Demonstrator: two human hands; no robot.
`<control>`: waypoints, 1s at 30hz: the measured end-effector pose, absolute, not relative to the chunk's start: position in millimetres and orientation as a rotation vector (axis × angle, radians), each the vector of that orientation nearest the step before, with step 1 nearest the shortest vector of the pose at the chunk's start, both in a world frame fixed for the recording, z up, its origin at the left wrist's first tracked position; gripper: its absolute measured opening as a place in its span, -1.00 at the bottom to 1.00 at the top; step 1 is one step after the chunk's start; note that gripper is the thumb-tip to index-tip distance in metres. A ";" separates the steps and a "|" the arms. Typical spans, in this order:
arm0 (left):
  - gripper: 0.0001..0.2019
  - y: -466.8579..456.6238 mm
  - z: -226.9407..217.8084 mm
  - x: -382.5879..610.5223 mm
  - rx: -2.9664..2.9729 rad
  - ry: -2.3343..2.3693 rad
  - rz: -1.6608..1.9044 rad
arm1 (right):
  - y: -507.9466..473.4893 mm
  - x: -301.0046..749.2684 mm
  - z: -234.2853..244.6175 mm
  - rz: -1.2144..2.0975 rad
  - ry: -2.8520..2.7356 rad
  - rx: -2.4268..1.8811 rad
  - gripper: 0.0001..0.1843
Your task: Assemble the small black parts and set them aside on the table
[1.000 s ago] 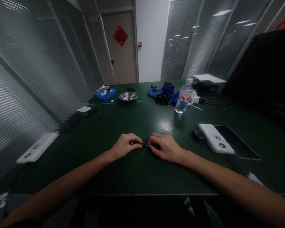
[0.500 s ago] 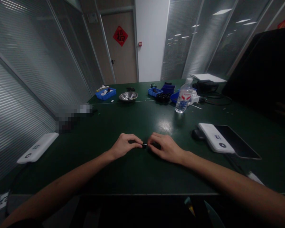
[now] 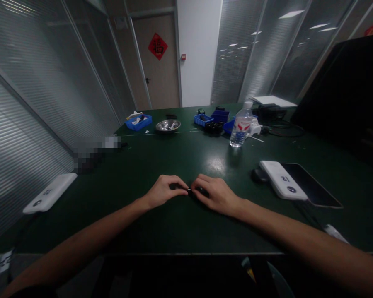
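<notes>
Over the near middle of the dark green table [image 3: 174, 231], my two hands meet fingertip to fingertip. My left hand [image 3: 161, 191] is closed in a pinch on a small black piece [image 3: 189, 191], which has a short shiny bit at its right end. From the other side, my right hand [image 3: 216, 193] pinches at that shiny end, thumb and forefinger together. Whether it holds a separate part is hidden by the fingers. The piece is too small and dark to name its kind.
A water bottle [image 3: 240, 126] stands beyond my right hand. White power bank [image 3: 282, 180] and dark tablet [image 3: 307, 184] lie right; another white power bank [image 3: 49, 193] lies left. A metal bowl [image 3: 168, 126] and blue trays [image 3: 139, 122] sit farther back.
My hands have drawn slightly closer together, the right fingertips moving left. Less of the shiny bit between them shows now.
</notes>
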State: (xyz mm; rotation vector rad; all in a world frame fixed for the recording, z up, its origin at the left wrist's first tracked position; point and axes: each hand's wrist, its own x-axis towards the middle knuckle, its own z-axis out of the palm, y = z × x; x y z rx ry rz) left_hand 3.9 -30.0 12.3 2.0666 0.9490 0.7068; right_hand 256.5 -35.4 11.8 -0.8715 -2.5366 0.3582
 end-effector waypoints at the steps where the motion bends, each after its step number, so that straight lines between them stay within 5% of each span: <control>1: -0.79 -30.0 12.9 3.7 2.070 0.958 0.690 | -35.4 256.8 12.3 0.357 -2.531 -0.878 -0.84; 18: -0.53 -25.5 5.2 1.9 2.208 0.970 0.622 | -25.1 263.8 13.8 0.283 -2.496 -0.989 -0.85; 30: -0.60 -30.5 10.5 3.3 2.391 1.043 0.542 | -25.4 262.3 17.0 0.073 -2.664 -1.007 -0.82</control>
